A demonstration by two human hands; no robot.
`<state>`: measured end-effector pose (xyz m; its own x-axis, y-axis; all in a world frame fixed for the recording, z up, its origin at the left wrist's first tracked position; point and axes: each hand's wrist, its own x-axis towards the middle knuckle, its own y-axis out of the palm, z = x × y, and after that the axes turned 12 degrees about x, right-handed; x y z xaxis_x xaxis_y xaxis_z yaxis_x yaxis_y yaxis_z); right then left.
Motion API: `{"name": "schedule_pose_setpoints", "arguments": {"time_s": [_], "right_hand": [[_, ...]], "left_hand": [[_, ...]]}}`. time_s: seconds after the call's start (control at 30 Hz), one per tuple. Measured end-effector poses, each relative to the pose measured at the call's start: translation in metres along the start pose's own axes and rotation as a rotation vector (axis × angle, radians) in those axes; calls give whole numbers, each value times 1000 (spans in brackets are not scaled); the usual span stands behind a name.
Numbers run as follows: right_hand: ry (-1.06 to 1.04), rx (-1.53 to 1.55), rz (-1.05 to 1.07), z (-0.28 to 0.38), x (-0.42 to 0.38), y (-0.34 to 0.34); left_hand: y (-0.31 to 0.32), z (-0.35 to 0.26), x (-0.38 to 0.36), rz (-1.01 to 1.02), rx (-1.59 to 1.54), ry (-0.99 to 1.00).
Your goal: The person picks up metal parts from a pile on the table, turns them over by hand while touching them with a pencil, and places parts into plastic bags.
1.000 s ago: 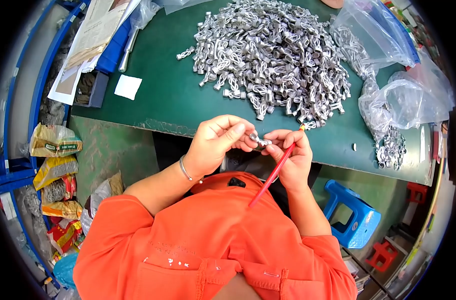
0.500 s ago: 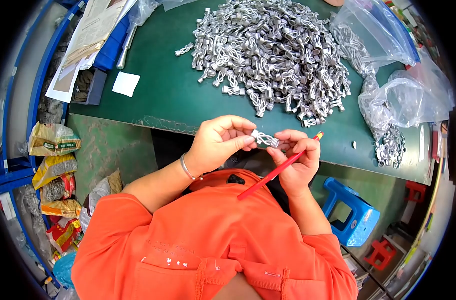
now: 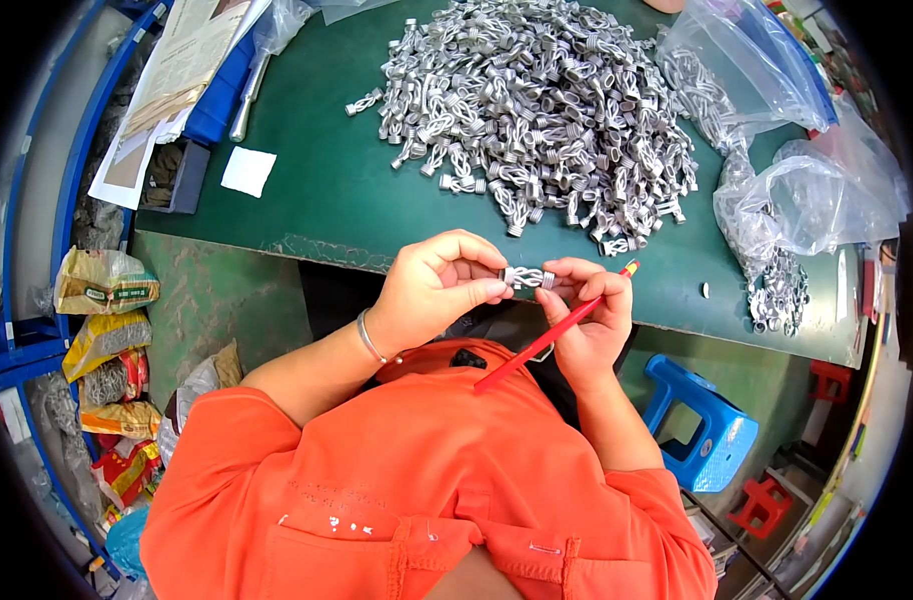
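Note:
Between both hands, just off the table's front edge, is a small silver twisted metal piece (image 3: 526,277) with ribbed ends. My left hand (image 3: 432,285) pinches its left end between thumb and fingers. The fingertips of my right hand (image 3: 599,325) grip the opposite end. A red pencil (image 3: 547,345) is also tucked in that right hand, slanting down toward my shirt, its yellowish tip pointing up and right. Beyond the hands lies a large heap of similar silver metal pieces (image 3: 547,110) on the green table (image 3: 337,190).
Clear plastic bags (image 3: 807,195) and a small pile of metal parts (image 3: 779,295) lie at the table's right. A white paper square (image 3: 249,171) and a grey bin (image 3: 177,180) are at left. A blue stool (image 3: 712,440) stands below right.
The metal piece has turned from a slight slant to nearly level. My right hand has shifted slightly left with the pencil; both hands keep their grip.

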<state>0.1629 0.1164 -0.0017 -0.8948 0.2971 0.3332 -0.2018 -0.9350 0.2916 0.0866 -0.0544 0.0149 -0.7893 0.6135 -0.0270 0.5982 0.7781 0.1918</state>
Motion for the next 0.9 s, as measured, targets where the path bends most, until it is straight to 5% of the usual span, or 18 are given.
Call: {"name": "schedule_pose_setpoints", "arguments": {"time_s": [0.4,0.6,0.67,0.8,0.9], "right_hand": [[214,108,-43,1,-7,-1],[340,96,191,12,-7,-16],[228,-253,316,18,-3,-17],[134,-393,237,17,0,-11],[26,-384,114,14,4,-6]], "left_hand": [[2,-2,-1,35,0,56],[-11,-7,2,209,6,-175],[-14,-11,13,193,726,309],[3,-11,35,-158,1006,422],[-1,9,49,-191,1147,444]]}}
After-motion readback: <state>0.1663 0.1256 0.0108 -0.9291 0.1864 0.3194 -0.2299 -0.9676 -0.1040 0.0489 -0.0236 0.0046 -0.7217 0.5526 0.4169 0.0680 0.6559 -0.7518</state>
